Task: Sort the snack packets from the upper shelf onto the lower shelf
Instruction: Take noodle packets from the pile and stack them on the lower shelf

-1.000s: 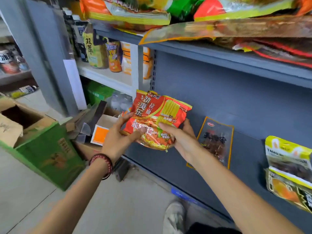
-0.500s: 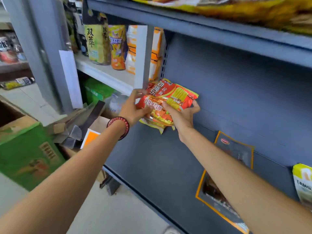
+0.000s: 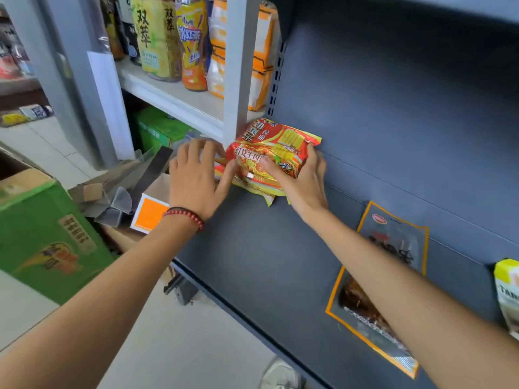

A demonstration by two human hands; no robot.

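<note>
instant noodle packet (image 3: 266,155) upright at far-left end of lower shelf (image 3: 252,262) | your right grip (image 3: 306,182) clasps its right edge, thumb across front | left grip (image 3: 193,178) released, flat, thumb touching its left edge | likely light, crinkly, slippery, brittle inside: hold the edges, don't squeeze

Red and yellow noodle packet (image 3: 269,153), sealed and crinkled, printed front facing out, tilted at far left end of grey lower shelf (image 3: 252,262) close to the back panel (image 3: 393,108), gripped at its right side by right hand (image 3: 306,181). Clear packet with orange border (image 3: 393,248), dark contents, face up further right on same shelf. Yellow-and-white packet (image 3: 507,287) beyond it, cut off at right edge.
</note>
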